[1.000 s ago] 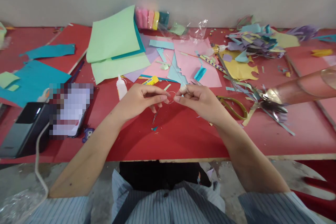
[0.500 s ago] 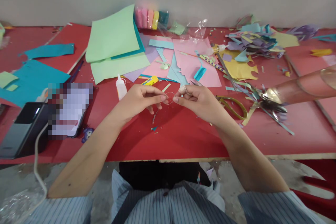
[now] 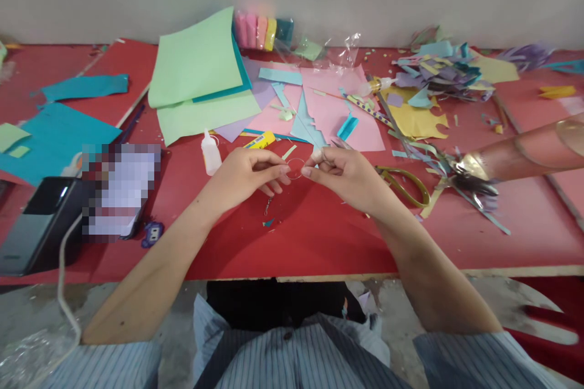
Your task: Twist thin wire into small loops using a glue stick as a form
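Observation:
Between my fingertips is a thin wire loop, roughly round. My left hand pinches its left side between thumb and index finger, the other fingers curled below. On the opposite side my right hand pinches the loop, thumb and index finger pressed together. A short metal chain shows just beneath my left fingers; whether it joins the loop I cannot tell. Close by on the red table are a white glue bottle and a yellow glue stick. Scissors with olive handles lie right of my right hand.
Green paper sheets and pink paper lie behind my hands. A phone and a dark box-shaped device are at left. Paper scraps heap at the back right. A clear cylinder lies at right.
My left fingers have shifted slightly, and the chain below them shows a little less. Both hands still pinch the wire loop in nearly the same place.

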{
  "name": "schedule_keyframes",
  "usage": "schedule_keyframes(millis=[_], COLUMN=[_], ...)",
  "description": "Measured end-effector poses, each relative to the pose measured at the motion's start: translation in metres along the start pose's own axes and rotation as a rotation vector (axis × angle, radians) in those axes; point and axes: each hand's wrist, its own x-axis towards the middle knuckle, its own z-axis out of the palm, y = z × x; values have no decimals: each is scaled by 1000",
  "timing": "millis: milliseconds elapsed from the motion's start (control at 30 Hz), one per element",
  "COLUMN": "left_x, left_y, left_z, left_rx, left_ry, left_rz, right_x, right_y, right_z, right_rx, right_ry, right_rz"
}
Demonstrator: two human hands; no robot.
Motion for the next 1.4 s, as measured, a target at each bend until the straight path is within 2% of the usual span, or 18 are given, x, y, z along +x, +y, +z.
schedule_keyframes(millis=[233,467,700,1133,1267,1400], left_x=[0,-1,-1,-3,-3,-4], left_y=[2,3,6,5,2,-1], left_z=[-1,0,2,5,5,6], left_rx=[48,-44,-38,-35,78,374], left_ry=[11,-1,-9,5,50,199], left_rz=[36,-13,5,43,122,343], right_x=[0,0,0,-1,-1,-2], right_y=[0,1,0,-3,0,1], right_z=[-1,-2,-3,-1,0,1], right_rx=[-15,-16,-13,-14,2,4], right_ry=[-29,-52,-76,-45,-33,-32], right_rz=[3,-6,0,-3,-2,17])
